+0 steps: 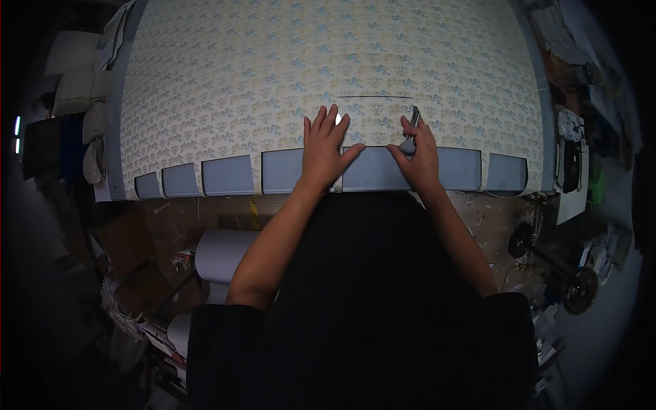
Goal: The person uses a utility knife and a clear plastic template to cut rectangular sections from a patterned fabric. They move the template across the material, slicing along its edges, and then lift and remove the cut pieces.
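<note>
A large sheet of patterned paper [273, 75], pale with small blue and yellow motifs, covers the work table. My left hand [324, 149] lies flat on its front part, fingers spread, with a small bright white spot beside the fingertips. My right hand [422, 154] rests to the right, holding a grey utility knife [408, 145] among its fingers, the slim metal end pointing away from me. Beyond both hands a thin dark straight line [374, 96] crosses the paper. Rectangular gaps along the front edge bare the blue-grey tabletop [229, 177].
White rolls [225, 255] stand below the table at left. Stacked folded bundles [80, 92] sit beyond the table's left side. To the right are papers [572, 174] and a wheeled metal frame [581, 290]. Scraps litter the floor [167, 222].
</note>
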`<state>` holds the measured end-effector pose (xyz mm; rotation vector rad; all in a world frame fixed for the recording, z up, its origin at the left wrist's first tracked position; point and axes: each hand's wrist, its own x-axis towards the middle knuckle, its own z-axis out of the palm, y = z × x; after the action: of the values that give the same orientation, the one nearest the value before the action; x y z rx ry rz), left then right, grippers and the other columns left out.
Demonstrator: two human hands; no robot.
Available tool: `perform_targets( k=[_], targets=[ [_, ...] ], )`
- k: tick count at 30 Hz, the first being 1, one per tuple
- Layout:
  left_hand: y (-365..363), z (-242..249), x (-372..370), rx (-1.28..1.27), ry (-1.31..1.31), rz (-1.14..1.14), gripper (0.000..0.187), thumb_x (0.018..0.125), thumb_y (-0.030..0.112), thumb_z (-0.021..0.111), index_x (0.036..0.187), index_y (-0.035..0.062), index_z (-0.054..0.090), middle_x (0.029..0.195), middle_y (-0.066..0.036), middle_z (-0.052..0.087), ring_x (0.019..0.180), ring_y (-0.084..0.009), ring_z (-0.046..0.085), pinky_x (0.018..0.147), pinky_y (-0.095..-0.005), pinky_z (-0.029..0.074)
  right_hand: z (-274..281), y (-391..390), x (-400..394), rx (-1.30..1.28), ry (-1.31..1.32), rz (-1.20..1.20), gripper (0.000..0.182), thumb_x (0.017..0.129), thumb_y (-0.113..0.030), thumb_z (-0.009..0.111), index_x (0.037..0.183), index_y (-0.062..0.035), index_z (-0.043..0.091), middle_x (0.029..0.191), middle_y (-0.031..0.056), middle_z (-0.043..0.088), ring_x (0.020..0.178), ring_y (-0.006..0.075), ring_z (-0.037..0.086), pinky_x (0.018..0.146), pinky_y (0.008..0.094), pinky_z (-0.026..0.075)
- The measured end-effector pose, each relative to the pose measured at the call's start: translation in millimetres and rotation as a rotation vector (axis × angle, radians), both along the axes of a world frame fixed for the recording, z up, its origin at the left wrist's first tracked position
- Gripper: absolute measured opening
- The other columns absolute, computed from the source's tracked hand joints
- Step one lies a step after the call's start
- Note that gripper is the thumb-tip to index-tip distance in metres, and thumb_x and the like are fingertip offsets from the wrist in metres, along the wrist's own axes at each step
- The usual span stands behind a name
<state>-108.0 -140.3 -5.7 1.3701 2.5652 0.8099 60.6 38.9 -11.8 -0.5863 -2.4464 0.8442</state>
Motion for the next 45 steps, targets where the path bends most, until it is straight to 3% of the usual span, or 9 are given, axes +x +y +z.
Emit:
perform_targets(
  k=[16, 21, 27, 37, 45],
  targets=[
    [0.6, -1.1, 2.3, 0.027, 0.021, -0.007, 0.066, 0.087, 0.040, 0.078, 0.142, 0.0091, 0.059, 0.161, -0.020, 0.041, 0.152, -0.0418, 0.032, 0.124, -0.0627, 0.016, -2.1, -1.1, 0.6, 0.001, -0.021, 0.002, 0.050, 0.080, -0.014, 0.086, 0.119, -0.0061, 0.056, 0.141, 0.0150, 0.064, 0.135, 0.0449, 0.051, 0.114, 0.0550, 0.038],
    [0.3, -0.5, 3.3, 0.020, 0.040, -0.009, 0.066, 0.089, 0.041, 0.074, 0.145, 0.0097, 0.056, 0.162, -0.020, 0.040, 0.152, -0.0420, 0.032, 0.124, -0.0624, 0.016, -1.4, -0.8, 0.4, -0.006, -0.058, 0.017, 0.045, 0.086, -0.014, 0.079, 0.122, -0.0063, 0.053, 0.144, 0.0160, 0.061, 0.145, 0.0457, 0.042, 0.119, 0.0596, 0.030],
    [1.0, -1.6, 4.0, 0.000, 0.033, -0.005, 0.069, 0.090, 0.041, 0.073, 0.148, 0.0077, 0.054, 0.163, -0.020, 0.038, 0.153, -0.0413, 0.028, 0.124, -0.0615, 0.013, -0.8, -0.5, -0.7, -0.024, -0.092, 0.013, 0.038, 0.088, -0.014, 0.077, 0.118, -0.0062, 0.055, 0.147, 0.0141, 0.060, 0.148, 0.0444, 0.038, 0.121, 0.0587, 0.028],
    [0.9, 1.6, 3.1, 0.005, 0.017, -0.004, 0.069, 0.090, 0.041, 0.074, 0.147, 0.0077, 0.054, 0.162, -0.020, 0.039, 0.153, -0.0411, 0.029, 0.124, -0.0613, 0.014, -2.4, 0.0, -0.2, -0.020, -0.090, 0.008, 0.040, 0.087, -0.016, 0.079, 0.118, -0.0060, 0.056, 0.147, 0.0136, 0.059, 0.149, 0.0433, 0.038, 0.121, 0.0586, 0.028],
    [2.2, 0.9, 2.8, 0.002, 0.010, -0.003, 0.069, 0.089, 0.040, 0.075, 0.146, 0.0059, 0.055, 0.162, -0.018, 0.040, 0.152, -0.0403, 0.031, 0.124, -0.0611, 0.015, -12.8, 3.4, 1.3, -0.039, -0.052, 0.027, 0.052, 0.084, -0.019, 0.083, 0.127, -0.0079, 0.056, 0.149, 0.0150, 0.056, 0.142, 0.0438, 0.044, 0.118, 0.0587, 0.032]
  ],
)
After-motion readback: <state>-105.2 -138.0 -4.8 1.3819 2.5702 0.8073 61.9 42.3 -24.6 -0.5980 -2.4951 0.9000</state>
